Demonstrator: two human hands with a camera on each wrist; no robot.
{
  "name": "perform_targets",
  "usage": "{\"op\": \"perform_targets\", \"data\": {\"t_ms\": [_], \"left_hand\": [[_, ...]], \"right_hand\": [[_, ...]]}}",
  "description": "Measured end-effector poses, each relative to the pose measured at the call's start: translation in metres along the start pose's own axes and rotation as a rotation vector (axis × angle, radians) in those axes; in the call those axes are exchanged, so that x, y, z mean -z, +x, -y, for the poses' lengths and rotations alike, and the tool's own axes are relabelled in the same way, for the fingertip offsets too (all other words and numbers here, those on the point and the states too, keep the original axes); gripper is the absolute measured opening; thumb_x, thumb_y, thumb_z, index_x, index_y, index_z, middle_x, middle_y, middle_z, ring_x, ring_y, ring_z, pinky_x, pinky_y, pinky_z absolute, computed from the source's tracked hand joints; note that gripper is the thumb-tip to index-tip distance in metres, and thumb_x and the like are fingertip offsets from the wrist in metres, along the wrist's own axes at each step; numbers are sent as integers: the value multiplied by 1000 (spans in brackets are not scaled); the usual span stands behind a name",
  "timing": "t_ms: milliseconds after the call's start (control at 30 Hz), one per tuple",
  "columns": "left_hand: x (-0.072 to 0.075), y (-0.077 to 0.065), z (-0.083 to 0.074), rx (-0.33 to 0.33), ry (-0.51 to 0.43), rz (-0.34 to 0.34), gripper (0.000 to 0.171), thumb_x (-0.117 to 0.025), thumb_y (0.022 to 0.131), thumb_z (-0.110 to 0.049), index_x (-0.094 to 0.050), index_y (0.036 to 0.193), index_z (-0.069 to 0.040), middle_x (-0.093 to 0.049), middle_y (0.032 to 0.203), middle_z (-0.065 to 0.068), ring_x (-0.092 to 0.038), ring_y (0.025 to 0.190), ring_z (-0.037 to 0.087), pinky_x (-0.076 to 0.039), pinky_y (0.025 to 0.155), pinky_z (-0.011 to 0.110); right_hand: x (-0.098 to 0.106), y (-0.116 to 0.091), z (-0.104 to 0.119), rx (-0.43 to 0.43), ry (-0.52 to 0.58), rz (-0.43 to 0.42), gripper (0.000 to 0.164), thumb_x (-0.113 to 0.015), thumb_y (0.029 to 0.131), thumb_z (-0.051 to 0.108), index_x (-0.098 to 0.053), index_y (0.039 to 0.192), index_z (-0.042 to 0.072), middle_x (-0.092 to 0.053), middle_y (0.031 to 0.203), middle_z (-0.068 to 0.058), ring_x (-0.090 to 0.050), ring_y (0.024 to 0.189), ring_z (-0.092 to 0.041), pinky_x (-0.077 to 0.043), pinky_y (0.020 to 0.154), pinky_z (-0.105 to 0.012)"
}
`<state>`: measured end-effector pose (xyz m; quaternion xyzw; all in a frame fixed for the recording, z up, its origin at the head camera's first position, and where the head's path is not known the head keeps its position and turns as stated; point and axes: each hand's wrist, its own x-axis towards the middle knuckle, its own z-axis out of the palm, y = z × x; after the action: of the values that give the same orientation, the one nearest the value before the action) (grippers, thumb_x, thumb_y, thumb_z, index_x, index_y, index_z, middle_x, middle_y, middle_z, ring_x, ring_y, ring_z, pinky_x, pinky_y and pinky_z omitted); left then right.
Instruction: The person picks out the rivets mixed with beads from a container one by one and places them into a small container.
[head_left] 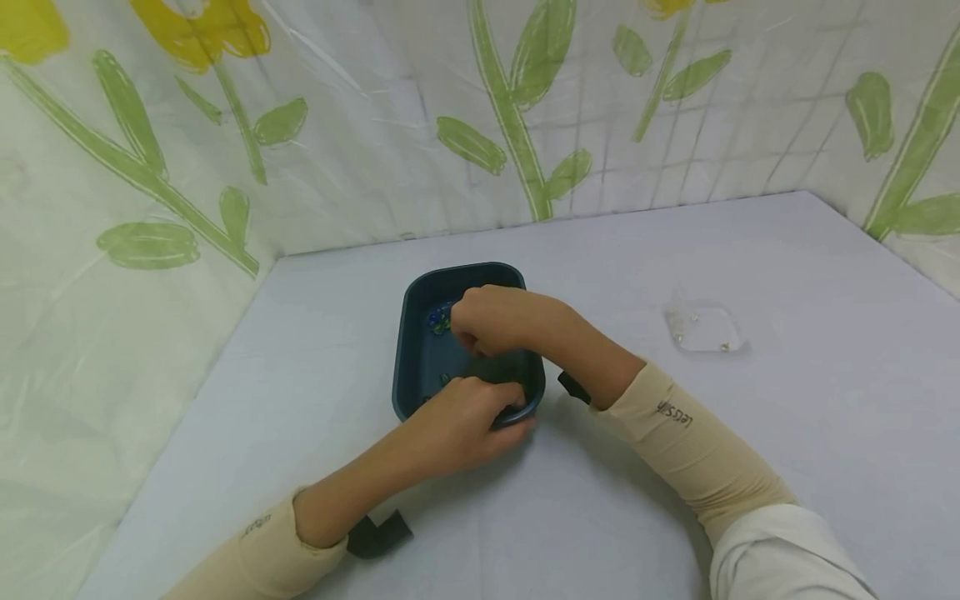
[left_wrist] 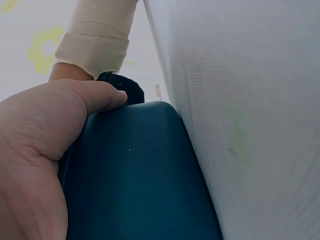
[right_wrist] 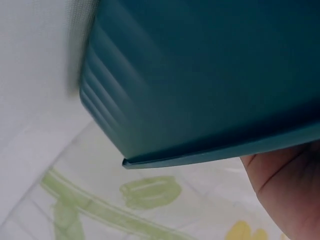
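Note:
A dark teal plastic basin (head_left: 400,358) stands on the table, with small shiny blue and green glass-like pieces (head_left: 438,319) at its far left and a few more near the front. My left hand (head_left: 461,421) grips the basin's near right rim, thumb along the outside and fingers inside. In the left wrist view that thumb (left_wrist: 107,96) lies over the edge. My right hand (head_left: 495,319) reaches over the right side into the basin, bent downward beside the pieces. Its fingertips are hidden, so what they hold cannot be seen. The right wrist view shows mostly the basin's outer wall (right_wrist: 200,90).
A clear, shallow see-through container (head_left: 708,327) with a few tiny bits sits to the right on the white table (head_left: 600,517). A pale curtain (head_left: 360,167) painted with flowers hangs behind and at the left. Dark straps (head_left: 378,535) show at both wrists.

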<state>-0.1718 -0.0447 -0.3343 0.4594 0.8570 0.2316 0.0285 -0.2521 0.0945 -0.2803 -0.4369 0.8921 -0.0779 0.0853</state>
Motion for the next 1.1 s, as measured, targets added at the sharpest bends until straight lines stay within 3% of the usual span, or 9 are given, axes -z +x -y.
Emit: {"op": "perform_targets", "data": {"t_ms": [300, 533, 800, 1100], "left_hand": [[1, 0, -2, -1, -6, 0, 20, -68, 97, -20, -56, 82, -14, -38, 60, -9, -39, 53, 4, -32, 52, 21], [0, 0, -2, 1, -1, -4, 21, -67, 97, -20, -55, 81, -15, -34, 59, -10, -37, 54, 5, -31, 51, 21], [1, 0, -3, 21, -4, 6, 19, -67, 97, -21, -56, 83, -15, -36, 59, -9, -38, 54, 5, -31, 51, 22], [1, -1, -4, 41, -2, 17, 19, -66, 99, -23, -56, 83, -17, -35, 59, -11, -37, 53, 4, -30, 51, 21]], "right_hand": [[6, -4, 1, 10, 23, -4, 29, -60, 83, -15, -69, 67, 7, -39, 55, 6, -27, 55, -10, -27, 52, -25], [18, -12, -2, -3, 17, -31, 28, -67, 84, -9, -70, 69, 14, -56, 61, 6, -42, 57, -10, -40, 57, -26], [26, -19, -2, 10, 17, -47, 34, -63, 85, -11, -60, 61, 13, -36, 57, 6, -27, 57, -11, -29, 56, -28], [27, -21, -4, -5, 1, -42, 31, -70, 87, -6, -65, 65, 15, -52, 61, 4, -37, 58, -11, -39, 59, -28]]}}
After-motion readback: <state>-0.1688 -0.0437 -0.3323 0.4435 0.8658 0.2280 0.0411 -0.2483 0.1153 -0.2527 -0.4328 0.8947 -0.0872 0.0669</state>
